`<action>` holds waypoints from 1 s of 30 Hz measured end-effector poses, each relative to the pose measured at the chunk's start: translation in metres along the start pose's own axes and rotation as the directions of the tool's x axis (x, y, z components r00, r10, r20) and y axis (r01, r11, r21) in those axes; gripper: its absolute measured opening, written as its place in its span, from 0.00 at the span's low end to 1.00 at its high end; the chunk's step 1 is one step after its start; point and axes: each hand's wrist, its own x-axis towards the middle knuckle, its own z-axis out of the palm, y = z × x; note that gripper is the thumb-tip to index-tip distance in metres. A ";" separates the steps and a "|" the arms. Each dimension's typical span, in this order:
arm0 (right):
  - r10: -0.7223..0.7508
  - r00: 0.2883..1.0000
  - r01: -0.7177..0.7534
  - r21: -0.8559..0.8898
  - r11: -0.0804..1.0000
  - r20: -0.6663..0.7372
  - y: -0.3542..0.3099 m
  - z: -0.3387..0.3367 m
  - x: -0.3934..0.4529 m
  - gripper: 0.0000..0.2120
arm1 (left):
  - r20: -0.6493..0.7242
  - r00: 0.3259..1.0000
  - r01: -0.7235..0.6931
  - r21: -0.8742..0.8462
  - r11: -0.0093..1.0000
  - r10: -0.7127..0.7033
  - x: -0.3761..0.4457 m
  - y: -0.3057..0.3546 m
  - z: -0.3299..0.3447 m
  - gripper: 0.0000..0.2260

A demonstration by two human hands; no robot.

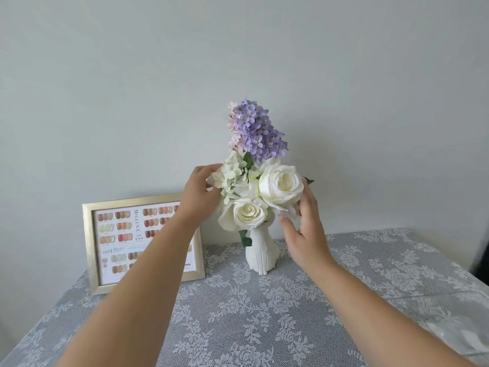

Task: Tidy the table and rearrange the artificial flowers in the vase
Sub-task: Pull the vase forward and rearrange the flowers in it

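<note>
A white ribbed vase [262,251] stands upright near the table's far edge. It holds a tall purple flower spike [258,131], a pale pink spike [234,128] behind it, a pale green-white cluster [231,178], a large white rose [281,185] and a smaller white rose [248,214]. My left hand [199,189] pinches the petals of the green-white cluster at its left edge. My right hand [304,221] cups the large rose from the right, thumb touching a petal under it.
A gold-framed nail colour chart [143,242] leans against the wall left of the vase, partly behind my left forearm. Grey lace cloth [264,313] covers the table. A crumpled clear plastic sheet [465,329] lies at the right edge.
</note>
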 end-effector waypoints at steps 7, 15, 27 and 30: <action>0.006 1.000 -0.007 -0.045 0.999 -0.026 -0.001 -0.001 -0.002 0.34 | -0.038 0.998 0.052 -0.004 0.999 -0.052 -0.004 -0.006 -0.003 0.19; 0.254 0.960 -0.245 0.082 0.966 -0.118 0.026 -0.004 -0.024 0.35 | -0.090 0.975 0.173 -0.253 0.952 -0.201 -0.068 -0.029 0.017 0.28; 0.712 0.672 -0.730 0.017 0.684 0.204 0.083 0.029 -0.042 0.25 | 0.075 0.822 0.560 -0.289 0.776 -0.565 -0.138 -0.086 0.095 0.19; 0.687 0.681 -0.716 0.033 0.697 0.256 0.083 0.038 -0.040 0.24 | 0.094 0.825 0.562 -0.245 0.790 -0.557 -0.139 -0.086 0.105 0.20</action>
